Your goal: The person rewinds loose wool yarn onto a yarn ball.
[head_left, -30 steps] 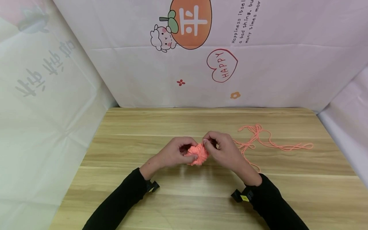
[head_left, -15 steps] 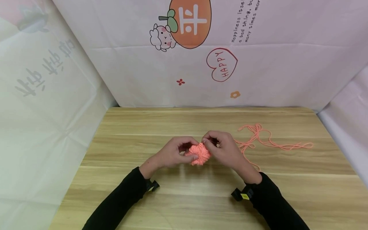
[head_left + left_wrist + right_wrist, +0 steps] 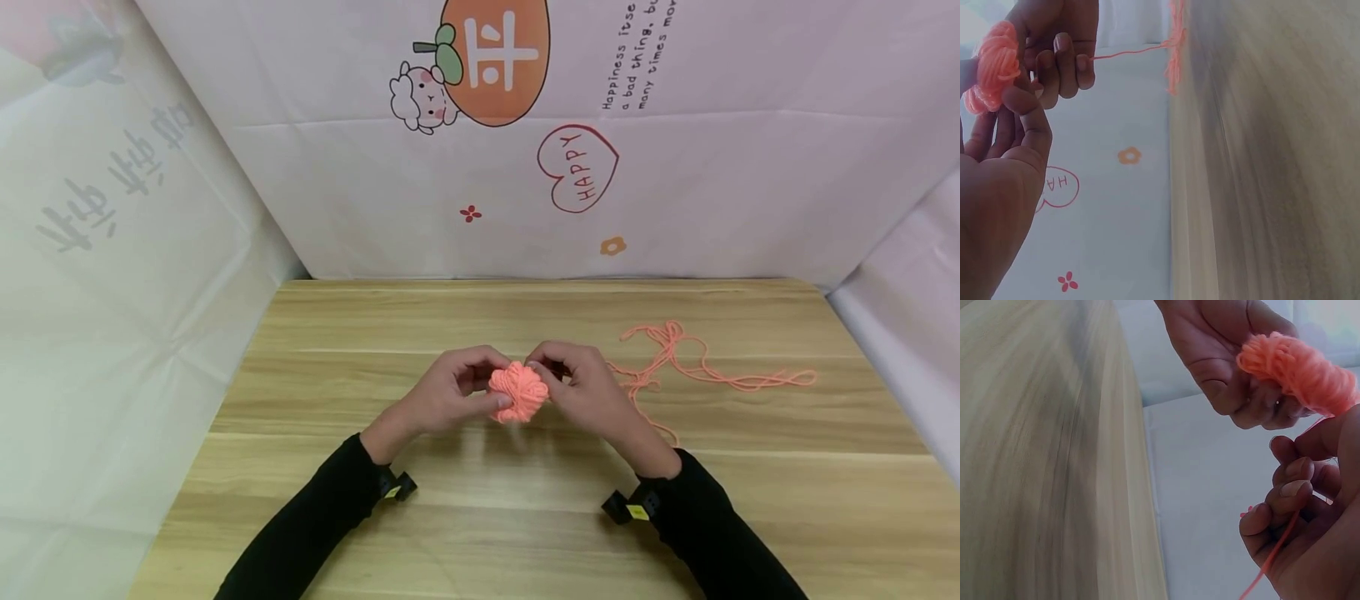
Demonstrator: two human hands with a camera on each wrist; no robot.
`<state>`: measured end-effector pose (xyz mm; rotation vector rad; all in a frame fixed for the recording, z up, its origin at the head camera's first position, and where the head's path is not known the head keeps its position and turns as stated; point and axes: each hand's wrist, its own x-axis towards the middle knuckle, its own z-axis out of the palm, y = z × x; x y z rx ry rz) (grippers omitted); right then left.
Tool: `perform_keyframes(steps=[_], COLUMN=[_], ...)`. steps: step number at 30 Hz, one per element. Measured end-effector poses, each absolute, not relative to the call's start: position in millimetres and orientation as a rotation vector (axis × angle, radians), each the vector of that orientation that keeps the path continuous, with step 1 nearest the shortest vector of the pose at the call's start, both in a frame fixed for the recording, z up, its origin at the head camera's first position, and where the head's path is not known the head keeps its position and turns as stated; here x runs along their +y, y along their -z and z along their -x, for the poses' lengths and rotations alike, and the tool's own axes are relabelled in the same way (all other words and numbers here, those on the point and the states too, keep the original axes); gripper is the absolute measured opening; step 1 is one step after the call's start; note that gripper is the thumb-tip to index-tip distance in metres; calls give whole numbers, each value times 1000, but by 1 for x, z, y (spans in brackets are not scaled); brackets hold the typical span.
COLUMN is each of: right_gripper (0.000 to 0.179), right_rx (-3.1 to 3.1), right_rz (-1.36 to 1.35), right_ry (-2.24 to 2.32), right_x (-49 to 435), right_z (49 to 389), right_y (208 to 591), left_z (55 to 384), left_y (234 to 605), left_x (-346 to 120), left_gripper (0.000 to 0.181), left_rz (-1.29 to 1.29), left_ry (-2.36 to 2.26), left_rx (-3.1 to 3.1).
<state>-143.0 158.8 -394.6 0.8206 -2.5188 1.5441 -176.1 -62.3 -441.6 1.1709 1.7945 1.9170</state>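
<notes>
A small ball of coral yarn is held above the table by my left hand, its thumb across the near face and its fingers behind. My right hand is at the ball's right side, thumb and index finger pinching the yarn strand. In the right wrist view the strand runs through that hand's curled fingers and trails off below. The wound ball shows thick loops there, with my left hand around its far side. From the left wrist view the taut strand leads to the loose yarn.
Loose, tangled coral yarn lies on the wooden table to the right of my hands. A white printed cloth hangs behind the table and along its sides. A black wrist camera sits on each sleeve.
My left hand has turned the yarn ball and raised it slightly, so another face shows. My right hand stays almost in place. The loose yarn has shifted a little near that hand.
</notes>
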Motion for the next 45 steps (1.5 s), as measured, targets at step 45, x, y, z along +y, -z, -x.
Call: perform_keyframes(steps=[45], right_gripper=[25], right_rx=[-2560], right_rz=[-812], right_ry=[-1402], right_x=[145], right_z=[133], right_y=[395], left_z=[172], left_y=[425], left_x=[-60], left_gripper=[24], left_rz=[-916], left_ry=[-2052], left_rx=[2266])
